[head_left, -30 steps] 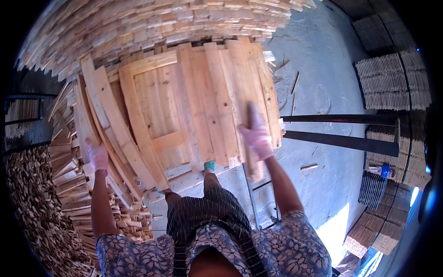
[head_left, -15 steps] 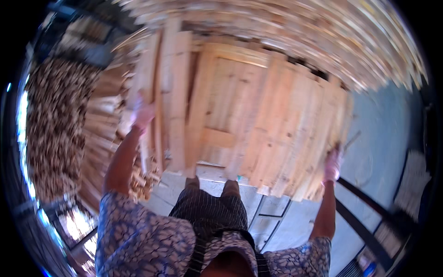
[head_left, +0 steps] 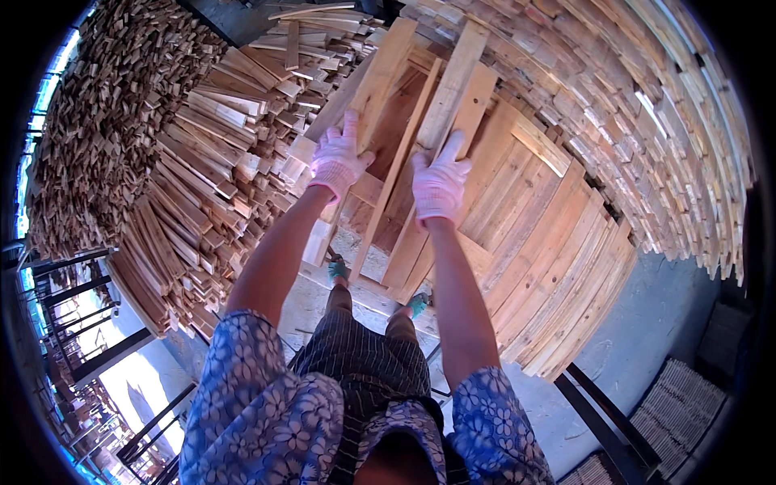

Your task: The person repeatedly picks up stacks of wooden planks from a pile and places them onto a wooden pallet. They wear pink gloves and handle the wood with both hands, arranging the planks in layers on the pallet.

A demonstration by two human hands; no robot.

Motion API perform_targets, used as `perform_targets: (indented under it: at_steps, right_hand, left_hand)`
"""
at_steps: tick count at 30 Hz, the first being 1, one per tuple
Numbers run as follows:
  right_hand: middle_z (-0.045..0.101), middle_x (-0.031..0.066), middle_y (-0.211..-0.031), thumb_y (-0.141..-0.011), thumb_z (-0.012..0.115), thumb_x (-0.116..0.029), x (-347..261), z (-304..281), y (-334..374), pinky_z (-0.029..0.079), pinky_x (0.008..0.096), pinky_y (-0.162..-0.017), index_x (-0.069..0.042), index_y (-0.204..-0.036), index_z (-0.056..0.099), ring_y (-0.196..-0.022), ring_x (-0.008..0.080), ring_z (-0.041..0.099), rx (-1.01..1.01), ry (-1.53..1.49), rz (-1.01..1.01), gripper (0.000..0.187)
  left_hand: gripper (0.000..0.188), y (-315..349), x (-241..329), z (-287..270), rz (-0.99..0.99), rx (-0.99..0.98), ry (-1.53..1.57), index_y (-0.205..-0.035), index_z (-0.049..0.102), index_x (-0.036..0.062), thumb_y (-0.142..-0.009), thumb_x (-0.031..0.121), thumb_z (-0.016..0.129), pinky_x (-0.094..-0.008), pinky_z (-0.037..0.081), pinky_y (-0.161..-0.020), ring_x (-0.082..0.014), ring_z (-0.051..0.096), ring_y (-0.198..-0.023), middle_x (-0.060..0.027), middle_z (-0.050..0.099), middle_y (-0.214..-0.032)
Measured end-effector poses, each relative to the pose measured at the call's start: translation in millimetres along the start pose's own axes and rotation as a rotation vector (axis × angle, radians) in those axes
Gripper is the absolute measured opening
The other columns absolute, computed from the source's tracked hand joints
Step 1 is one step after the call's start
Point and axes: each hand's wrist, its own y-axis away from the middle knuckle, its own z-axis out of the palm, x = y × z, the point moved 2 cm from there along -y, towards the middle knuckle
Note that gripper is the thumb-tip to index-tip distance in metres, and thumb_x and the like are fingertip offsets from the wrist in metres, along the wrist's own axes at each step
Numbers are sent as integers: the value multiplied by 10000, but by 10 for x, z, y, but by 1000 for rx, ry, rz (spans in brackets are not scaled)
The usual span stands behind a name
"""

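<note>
Wooden boards are what I am working with, and I am pressing both gloved hands on them right now. I am laying my left hand [head_left: 339, 162] flat with fingers spread on one long pale board [head_left: 373, 89], and I am laying my right hand [head_left: 439, 184] flat on the board beside it [head_left: 454, 97]. I am not closing either hand around anything; both palms are just pushing against the wood. These two boards are leaning slanted against a wooden frame [head_left: 388, 174] right in front of me, above my feet. I am guessing that I am partway along, because many flat boards [head_left: 558, 267] are already leaning in a neat row on my right, while a big messy heap of short sticks [head_left: 202, 186] is waiting on my left. More stacked wood [head_left: 647, 121] is rising behind the frame. I am standing on a grey floor [head_left: 638, 347], and a dark metal rail [head_left: 606, 420] is lying on it near my right side.
</note>
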Motion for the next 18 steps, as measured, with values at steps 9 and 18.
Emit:
perform_targets:
  at_steps: [9, 18]
  right_hand:
    - [462, 201, -1522, -920, 726, -260, 364, 77, -180, 375, 365, -1134, -33, -1613, 209, -1394, 294, 463, 0, -598, -37, 894]
    - [449, 263, -1501, -954, 690, -282, 1242, -540, 1094, 413, 450, -1094, -162, -1635, 200, -1352, 398, 490, 516, 298, 236, 848]
  left_hand:
    - [823, 33, -837, -437, 186, 37, 587, -1587, 312, 155, -912, 393, 719, -454, 418, -1113, -416, 533, -1293, -262, 482, -1466]
    - [717, 1139, -385, -221, 150, 174, 534, -1492, 443, 180, -866, 295, 773, -514, 526, -896, -449, 613, -1045, -268, 581, -1191]
